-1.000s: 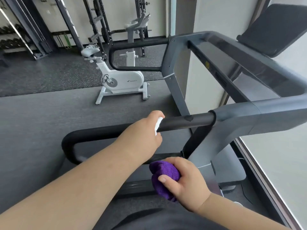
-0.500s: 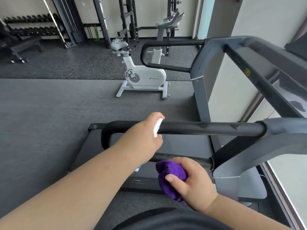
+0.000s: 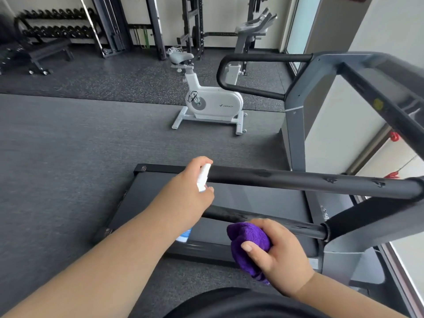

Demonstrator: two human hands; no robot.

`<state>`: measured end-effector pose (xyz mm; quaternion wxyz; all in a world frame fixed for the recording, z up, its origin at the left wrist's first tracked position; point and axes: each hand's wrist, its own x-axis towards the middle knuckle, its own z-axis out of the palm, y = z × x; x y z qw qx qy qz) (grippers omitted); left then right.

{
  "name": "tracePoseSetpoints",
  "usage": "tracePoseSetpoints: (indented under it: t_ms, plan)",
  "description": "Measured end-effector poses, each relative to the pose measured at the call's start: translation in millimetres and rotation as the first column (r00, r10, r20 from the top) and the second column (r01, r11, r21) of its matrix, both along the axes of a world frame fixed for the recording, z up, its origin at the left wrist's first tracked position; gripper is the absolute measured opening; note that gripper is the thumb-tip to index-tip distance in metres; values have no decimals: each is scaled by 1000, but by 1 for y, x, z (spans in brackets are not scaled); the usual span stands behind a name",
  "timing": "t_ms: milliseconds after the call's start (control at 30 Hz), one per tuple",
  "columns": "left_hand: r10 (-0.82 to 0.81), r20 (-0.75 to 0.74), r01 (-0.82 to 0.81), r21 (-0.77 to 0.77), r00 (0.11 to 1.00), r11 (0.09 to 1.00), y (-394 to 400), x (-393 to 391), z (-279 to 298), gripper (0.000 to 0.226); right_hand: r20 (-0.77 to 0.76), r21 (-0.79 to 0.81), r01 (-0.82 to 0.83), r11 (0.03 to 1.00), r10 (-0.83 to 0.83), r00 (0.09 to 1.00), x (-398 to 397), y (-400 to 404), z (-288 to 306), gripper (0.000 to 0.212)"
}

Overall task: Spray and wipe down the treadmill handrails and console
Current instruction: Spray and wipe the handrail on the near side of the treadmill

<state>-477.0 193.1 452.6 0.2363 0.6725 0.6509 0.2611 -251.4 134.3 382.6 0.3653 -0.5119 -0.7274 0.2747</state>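
Observation:
My left hand (image 3: 188, 193) grips a white spray bottle (image 3: 203, 177), its nozzle end beside the near black handrail (image 3: 309, 183) of the treadmill. Most of the bottle is hidden behind my hand; a bit of blue shows below my wrist. My right hand (image 3: 278, 253) holds a bunched purple cloth (image 3: 249, 245) just below the rail's lower bar (image 3: 263, 220). The far handrail (image 3: 257, 58) loops at the upper middle. The grey console frame (image 3: 367, 83) runs off the right edge.
The treadmill belt (image 3: 252, 200) lies under the rails. A white exercise bike (image 3: 211, 104) stands on the floor beyond. Weight racks and a dumbbell stand (image 3: 52, 26) line the back wall. A window wall (image 3: 403, 255) runs along the right.
The view has swung left, so the console slid out of frame to the right. My hands keep their hold on the bottle and the cloth, now further along the near rail from the upright.

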Motion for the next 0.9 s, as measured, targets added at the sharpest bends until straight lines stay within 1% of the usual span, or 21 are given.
tracePoseSetpoints:
  t_ms: [67, 100, 200, 300, 433, 533, 633, 700, 800, 900]
  plan:
    - [37, -5, -37, 8, 999, 999, 1, -11, -2, 42, 16, -8, 3, 1000, -3, 1000, -7, 0, 1, 33]
    - [38, -9, -38, 8, 999, 999, 1, -14, -2, 40, 21, -9, 3, 1000, -3, 1000, -11, 0, 2, 30]
    - [15, -9, -15, 5, 1000, 1000, 2, -13, -3, 38, 17, -12, 3, 1000, -3, 1000, -17, 1, 3, 35]
    - [-23, 11, 23, 11, 1000, 1000, 2, -4, -2, 43, 9, -11, 17, 1000, -17, 1000, -15, 0, 1, 34]
    - [-173, 26, 173, 22, 985, 985, -3, 26, 3, 48, -11, -14, 68, 998, -68, 998, 1, -8, 1, 42]
    - [-299, 7, 299, 46, 954, 953, -4, 68, 6, 50, -20, -24, 120, 992, -120, 993, 22, -17, 2, 36]
    - [-385, -28, 386, 64, 923, 920, -3, 111, 6, 50, -23, -27, 181, 983, -182, 983, 46, -26, -1, 30]
    - [-395, -73, 399, 62, 916, 915, -2, 135, 5, 48, -20, -28, 210, 977, -211, 977, 63, -33, -2, 30]
    - [-360, -135, 371, 61, 923, 927, -1, 155, 1, 43, -55, -10, 230, 973, -230, 972, 86, -41, -4, 23]
    - [-313, -128, 322, 55, 941, 945, -5, 157, -4, 44, -107, -7, 261, 965, -260, 960, 102, -47, -3, 24]
